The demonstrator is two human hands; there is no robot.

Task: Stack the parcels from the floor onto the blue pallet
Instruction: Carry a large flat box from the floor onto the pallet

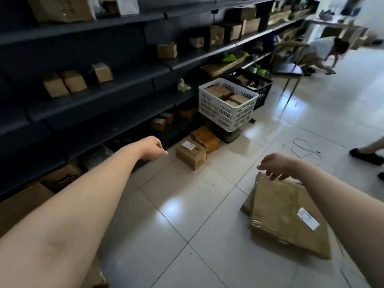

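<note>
With loose, empty fingers, the right hand [276, 166] hovers over the flat parcel [291, 217] on the floor [187, 215] at its 5 o'clock, the left hand [152, 149] has the small parcel [191, 154] at its 3 o'clock, and grabbing the wide one by one edge could let it sag and slip.

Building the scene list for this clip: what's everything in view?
flat parcels: 2, brown, stacked on the floor, lower right
small parcels: 2, brown, floor at the shelving's foot
white crate: 1, white, on a dark base, holds brown boxes
black crate: 1, black, behind the white crate
shelving: 1 run, dark grey, left, brown boxes on it
green bags: several, green, shelf beyond the crates
chair: 1, dark seat, far aisle
cable: 1, grey, floor at right
other people: 2, one bending by the chair, a leg at right edge
blue pallet: 0 in view
left hand: 1, empty, near the small parcels
right hand: 1, empty, over the flat parcels' far edge
</note>
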